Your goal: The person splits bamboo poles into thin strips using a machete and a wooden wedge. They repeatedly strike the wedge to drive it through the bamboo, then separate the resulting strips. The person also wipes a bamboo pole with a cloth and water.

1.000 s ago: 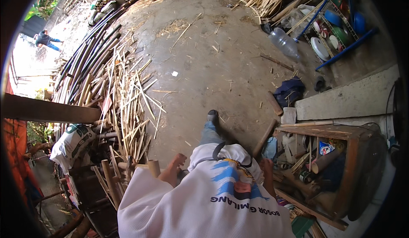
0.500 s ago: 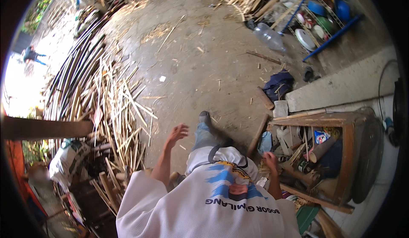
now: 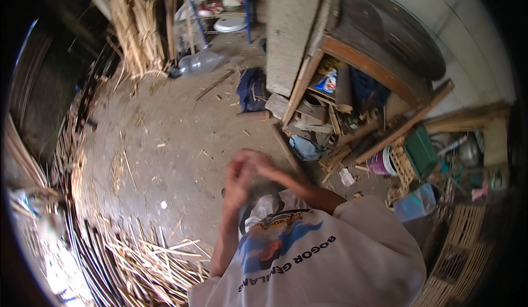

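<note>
Your two hands meet in front of your white shirt (image 3: 341,257), low over the floor (image 3: 187,122). Your left hand (image 3: 236,183) rises from the lower edge with its forearm nearly upright; your right hand (image 3: 253,160) comes across from the right, its fingers reaching over the left one's fingertips. Both are blurred, so although they look together, I cannot tell whether either grip is clamped on something small between them.

The nearest loose thing is a dark length of wood (image 3: 290,152), lying aslant on the floor just to the right of your hands. Its far end is near the wooden cabinet (image 3: 375,67), and a light blue crumpled thing (image 3: 305,148), perhaps a bag, lies right beside it. In the cabinet's open front you have a blue-and-white packet (image 3: 326,81) among wood pieces.

Beyond your hands, a dark blue cloth (image 3: 251,89) is bunched on the floor, with a clear plastic bottle (image 3: 201,63) on its side farther left. Pale split strips (image 3: 148,266) are heaped at your lower left, next to long dark poles (image 3: 99,260). On your right, a green container (image 3: 421,150) is above a translucent blue tub (image 3: 415,202).
</note>
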{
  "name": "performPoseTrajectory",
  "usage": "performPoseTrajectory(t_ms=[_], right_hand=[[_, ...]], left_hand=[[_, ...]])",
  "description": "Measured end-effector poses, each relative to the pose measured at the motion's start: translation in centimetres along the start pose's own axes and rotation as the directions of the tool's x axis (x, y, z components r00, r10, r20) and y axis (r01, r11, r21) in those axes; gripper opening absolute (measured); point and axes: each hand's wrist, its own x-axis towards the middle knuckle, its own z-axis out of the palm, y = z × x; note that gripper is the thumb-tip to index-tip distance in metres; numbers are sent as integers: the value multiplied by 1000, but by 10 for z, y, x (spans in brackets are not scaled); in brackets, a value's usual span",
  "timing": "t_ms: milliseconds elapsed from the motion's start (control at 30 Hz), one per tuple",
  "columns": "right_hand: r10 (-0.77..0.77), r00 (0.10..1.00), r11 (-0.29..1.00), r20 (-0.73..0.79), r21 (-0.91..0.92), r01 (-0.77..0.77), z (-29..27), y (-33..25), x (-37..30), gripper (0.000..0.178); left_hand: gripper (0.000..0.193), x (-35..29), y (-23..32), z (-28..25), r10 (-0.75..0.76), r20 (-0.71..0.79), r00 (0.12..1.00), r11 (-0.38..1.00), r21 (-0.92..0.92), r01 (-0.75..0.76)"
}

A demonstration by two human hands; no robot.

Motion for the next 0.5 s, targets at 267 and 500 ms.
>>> performPoseTrajectory(t_ms=[267, 500], right_hand=[[-133, 980, 957, 150, 277, 88, 86, -123, -48, 24], [-513, 815, 856, 270, 88, 510, 2, -174, -63, 28]], left_hand=[[31, 0, 54, 85, 103, 468, 878, 987, 59, -147], [32, -15, 30, 49, 127, 257, 958, 983, 96, -156]])
